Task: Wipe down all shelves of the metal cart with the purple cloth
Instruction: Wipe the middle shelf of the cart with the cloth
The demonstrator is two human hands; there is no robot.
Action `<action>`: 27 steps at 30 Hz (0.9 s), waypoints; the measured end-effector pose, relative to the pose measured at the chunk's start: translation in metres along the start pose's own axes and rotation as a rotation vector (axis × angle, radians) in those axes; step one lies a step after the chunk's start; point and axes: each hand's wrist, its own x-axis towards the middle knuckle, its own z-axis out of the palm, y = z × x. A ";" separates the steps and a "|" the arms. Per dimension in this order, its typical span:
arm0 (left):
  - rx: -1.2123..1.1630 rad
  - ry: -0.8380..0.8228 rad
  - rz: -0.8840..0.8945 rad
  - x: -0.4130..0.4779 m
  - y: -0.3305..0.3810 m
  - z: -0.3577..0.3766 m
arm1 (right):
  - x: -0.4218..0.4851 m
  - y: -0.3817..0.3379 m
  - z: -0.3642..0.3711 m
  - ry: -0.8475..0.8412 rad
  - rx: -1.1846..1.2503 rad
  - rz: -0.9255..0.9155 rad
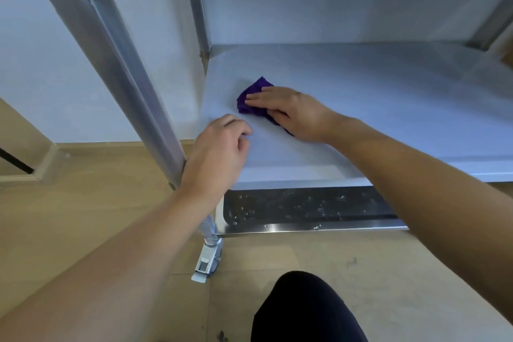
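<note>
Wooden floor [97,203] lies under the metal cart [133,86]. On its middle shelf [361,108] the right hand [294,114] presses the purple cloth [251,100] with fingers flat and spread. The left hand [219,153] rests loosely curled at the shelf corner, holding nothing

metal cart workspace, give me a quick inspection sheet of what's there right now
surface: middle shelf of the metal cart, bare apart from the cloth.
job's things: purple cloth bunched flat on the shelf near its left end.
clutter: water droplets on the bottom shelf.
grippers: right hand pressed flat on the cloth; left hand curled, resting at the shelf's front left corner by the cart leg.
cables: nothing seen.
surroundings: wooden floor, pale wall, caster brake, dark-clothed knee.
</note>
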 end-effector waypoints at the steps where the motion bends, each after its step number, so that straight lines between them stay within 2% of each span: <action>1: 0.003 0.003 0.002 0.000 0.000 0.000 | -0.010 0.000 -0.002 0.001 -0.003 -0.007; 7: -0.004 0.001 0.004 0.000 0.001 -0.002 | -0.048 -0.006 -0.011 0.002 -0.007 0.020; 9: -0.008 0.006 0.004 0.000 0.000 -0.002 | -0.054 -0.010 -0.010 0.056 -0.044 0.018; 13: -0.004 0.011 -0.008 -0.001 -0.001 -0.002 | -0.057 -0.022 -0.004 0.192 -0.131 0.248; 19: 0.005 0.032 0.017 -0.001 -0.005 0.001 | -0.056 -0.030 -0.001 0.262 -0.167 0.298; 22: 0.028 0.047 0.060 -0.003 -0.005 0.002 | -0.056 -0.033 0.000 0.255 -0.238 0.314; 27: 0.135 0.144 0.269 -0.005 -0.003 -0.003 | -0.047 -0.039 -0.003 0.257 -0.105 0.343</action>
